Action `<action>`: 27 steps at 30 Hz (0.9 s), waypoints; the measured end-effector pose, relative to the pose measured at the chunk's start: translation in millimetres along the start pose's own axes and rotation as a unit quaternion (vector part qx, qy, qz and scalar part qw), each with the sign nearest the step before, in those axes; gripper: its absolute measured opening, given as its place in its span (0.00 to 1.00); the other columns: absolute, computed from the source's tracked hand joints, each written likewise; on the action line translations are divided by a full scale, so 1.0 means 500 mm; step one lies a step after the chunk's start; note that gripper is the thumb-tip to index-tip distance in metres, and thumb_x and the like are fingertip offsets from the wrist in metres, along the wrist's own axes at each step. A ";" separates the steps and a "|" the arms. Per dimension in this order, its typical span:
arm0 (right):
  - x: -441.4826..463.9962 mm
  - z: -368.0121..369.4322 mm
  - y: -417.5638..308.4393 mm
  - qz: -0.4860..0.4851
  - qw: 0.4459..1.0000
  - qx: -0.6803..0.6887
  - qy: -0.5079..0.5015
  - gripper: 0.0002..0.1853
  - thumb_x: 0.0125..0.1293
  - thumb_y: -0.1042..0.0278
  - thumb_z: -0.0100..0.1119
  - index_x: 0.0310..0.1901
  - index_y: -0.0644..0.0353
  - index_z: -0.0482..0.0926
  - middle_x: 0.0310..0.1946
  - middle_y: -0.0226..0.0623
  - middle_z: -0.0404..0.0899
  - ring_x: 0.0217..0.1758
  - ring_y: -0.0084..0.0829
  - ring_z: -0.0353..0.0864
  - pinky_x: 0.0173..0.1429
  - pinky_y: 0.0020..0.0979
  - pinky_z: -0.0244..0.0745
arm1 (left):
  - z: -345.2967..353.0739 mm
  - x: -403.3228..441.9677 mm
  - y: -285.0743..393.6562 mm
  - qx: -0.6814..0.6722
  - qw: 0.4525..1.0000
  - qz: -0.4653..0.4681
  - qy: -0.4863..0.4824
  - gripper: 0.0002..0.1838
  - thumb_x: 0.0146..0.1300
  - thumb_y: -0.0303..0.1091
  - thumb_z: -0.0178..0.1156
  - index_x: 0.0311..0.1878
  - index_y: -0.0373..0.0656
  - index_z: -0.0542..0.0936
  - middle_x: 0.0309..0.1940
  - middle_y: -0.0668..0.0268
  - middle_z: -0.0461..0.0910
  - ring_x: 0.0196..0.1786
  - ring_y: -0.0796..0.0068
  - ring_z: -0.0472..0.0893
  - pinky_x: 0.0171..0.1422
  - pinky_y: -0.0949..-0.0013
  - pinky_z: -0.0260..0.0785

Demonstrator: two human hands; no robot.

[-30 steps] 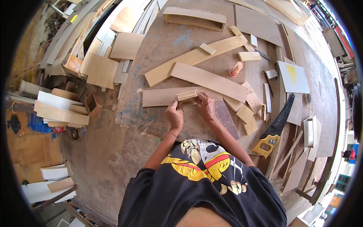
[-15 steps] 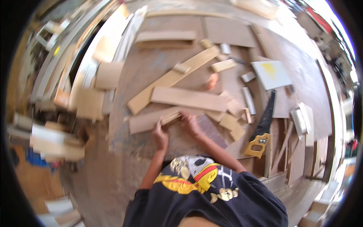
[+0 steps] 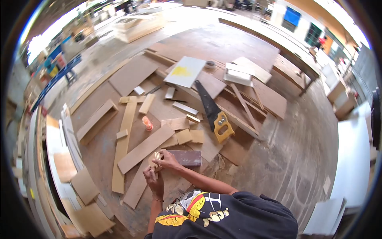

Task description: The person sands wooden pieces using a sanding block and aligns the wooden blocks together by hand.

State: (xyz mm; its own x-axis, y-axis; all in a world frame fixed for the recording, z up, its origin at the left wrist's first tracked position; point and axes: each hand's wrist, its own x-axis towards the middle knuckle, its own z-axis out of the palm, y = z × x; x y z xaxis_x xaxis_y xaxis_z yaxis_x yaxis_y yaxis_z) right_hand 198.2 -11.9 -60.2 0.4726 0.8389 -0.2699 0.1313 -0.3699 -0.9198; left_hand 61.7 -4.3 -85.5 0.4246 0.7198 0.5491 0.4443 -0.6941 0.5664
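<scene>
A small plywood block (image 3: pixel 153 161) with pale layered edges is pinched between my two hands above the workbench. My left hand (image 3: pixel 153 178) is closed around its lower end. The fingers of my right hand (image 3: pixel 168 161) grip its upper right side. Under and beside my hands lie a long plywood strip (image 3: pixel 138 185) and another strip (image 3: pixel 145 148) set at an angle. A dark reddish-brown board (image 3: pixel 187 158) lies just right of my right hand. Part of the block is covered by my fingers.
A handsaw with a yellow handle (image 3: pixel 222 126) lies right of centre. An orange object (image 3: pixel 147 123) stands among several wood offcuts. Farther back are a white panel with a yellow stain (image 3: pixel 186 72) and a U-shaped wooden piece (image 3: pixel 96 121). Stacked boards (image 3: pixel 59 159) line the left.
My view has swung to the right, showing more of the workshop. Both hands still hold the block, which now points more away from me.
</scene>
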 end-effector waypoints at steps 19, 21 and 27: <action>-0.253 0.009 0.032 -0.045 0.957 -0.166 0.231 0.31 0.63 0.66 0.47 0.65 0.70 0.53 0.50 0.57 0.70 0.48 0.53 0.74 0.51 0.43 0.70 | -0.018 -0.049 0.064 -0.526 0.725 -0.344 -0.281 0.16 0.68 0.27 0.43 0.57 0.38 0.70 0.47 0.66 0.75 0.44 0.77 0.77 0.45 0.75 0.73; -0.253 0.005 0.030 -0.030 0.959 -0.167 0.228 0.31 0.63 0.66 0.47 0.65 0.70 0.53 0.49 0.58 0.70 0.48 0.53 0.74 0.51 0.44 0.70 | -0.015 -0.046 0.067 -0.536 0.719 -0.344 -0.279 0.16 0.67 0.25 0.44 0.56 0.38 0.71 0.47 0.67 0.75 0.44 0.77 0.77 0.45 0.75 0.73; -0.252 -0.035 0.015 -0.001 0.956 -0.187 0.226 0.33 0.63 0.63 0.49 0.64 0.75 0.51 0.50 0.58 0.70 0.48 0.54 0.74 0.52 0.42 0.70 | 0.021 -0.032 0.087 -0.539 0.720 -0.325 -0.293 0.15 0.65 0.24 0.48 0.54 0.36 0.71 0.45 0.65 0.76 0.42 0.79 0.77 0.43 0.76 0.73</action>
State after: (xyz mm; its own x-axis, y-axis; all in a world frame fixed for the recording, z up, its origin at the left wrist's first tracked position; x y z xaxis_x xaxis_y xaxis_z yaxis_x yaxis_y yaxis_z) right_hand 155.0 -127.5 -27.9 0.7892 0.6129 -0.0393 0.3949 -0.5554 -0.7319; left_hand 82.6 -46.1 -76.2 0.8035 0.5525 -0.2215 -0.0364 0.4170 0.9082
